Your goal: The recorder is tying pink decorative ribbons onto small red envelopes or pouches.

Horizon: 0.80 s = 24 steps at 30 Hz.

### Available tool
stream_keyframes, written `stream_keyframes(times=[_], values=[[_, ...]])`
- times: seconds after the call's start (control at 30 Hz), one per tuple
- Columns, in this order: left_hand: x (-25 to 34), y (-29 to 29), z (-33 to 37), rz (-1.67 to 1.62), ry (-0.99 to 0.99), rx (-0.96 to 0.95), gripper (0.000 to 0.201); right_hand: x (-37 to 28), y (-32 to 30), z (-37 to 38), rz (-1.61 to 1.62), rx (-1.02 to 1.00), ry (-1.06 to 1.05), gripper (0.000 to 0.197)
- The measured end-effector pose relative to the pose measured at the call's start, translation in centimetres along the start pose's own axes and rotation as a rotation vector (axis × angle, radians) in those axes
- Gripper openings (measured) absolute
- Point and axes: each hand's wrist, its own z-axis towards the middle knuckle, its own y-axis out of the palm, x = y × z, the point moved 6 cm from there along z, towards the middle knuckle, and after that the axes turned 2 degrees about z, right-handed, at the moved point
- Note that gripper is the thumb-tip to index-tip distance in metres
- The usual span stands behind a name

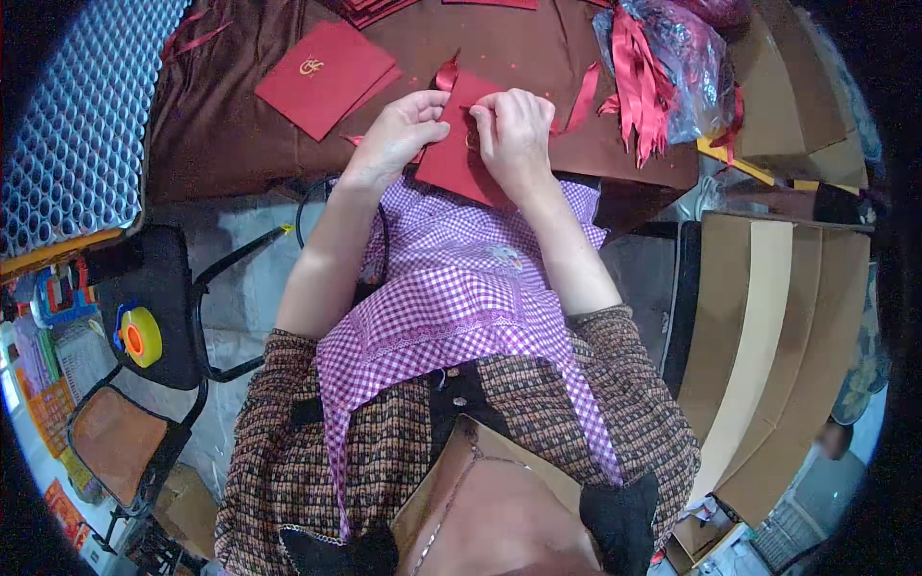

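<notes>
A red card point(451, 173) lies tilted at the near edge of the brown-covered table, its lower part over my apron. My left hand point(399, 139) is at the card's left edge, its fingers curled beside a loop of red ribbon point(447, 75) that meets the fingertips. On the card's right side, my right hand point(517, 134) is closed, with thumb and forefinger pinched at a dark red bit of ribbon. Another length of ribbon point(582, 98) stretches out to the right of that hand. Part of a gold mark on the card is covered by my right fingers.
Overlapping red cards point(322, 77) lie to the left, with more at the far edge. A bundle of red ribbons point(645, 86) rests by a clear plastic bag point(696, 72). A tray of round cells point(72, 125) stands left; cardboard point(759, 355) is at right, a chair point(120, 442) lower left.
</notes>
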Motion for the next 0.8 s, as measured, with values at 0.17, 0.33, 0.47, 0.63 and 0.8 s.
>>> stream_keyframes(times=[0.17,0.33,0.47,0.63,0.8], values=[[-0.5,-0.3,0.2,0.027,-0.012,0.011,0.044,0.0,-0.3,-0.1,-0.019,0.044,-0.009,0.011],[-0.6,-0.6,0.3,0.125,-0.003,0.054,0.047,0.0,-0.7,-0.2,-0.007,0.055,0.000,0.011],[0.0,0.1,-0.1,0.011,-0.017,-0.020,0.048,0.1,-0.6,-0.3,-0.008,0.066,0.004,0.012],[-0.4,-0.2,0.1,0.030,-0.034,0.005,0.047,0.1,-0.4,-0.2,0.003,0.066,-0.002,0.012],[-0.2,0.0,0.0,0.000,-0.017,-0.025,0.047,-0.4,-0.3,0.2,-0.044,0.033,-0.034,0.013]])
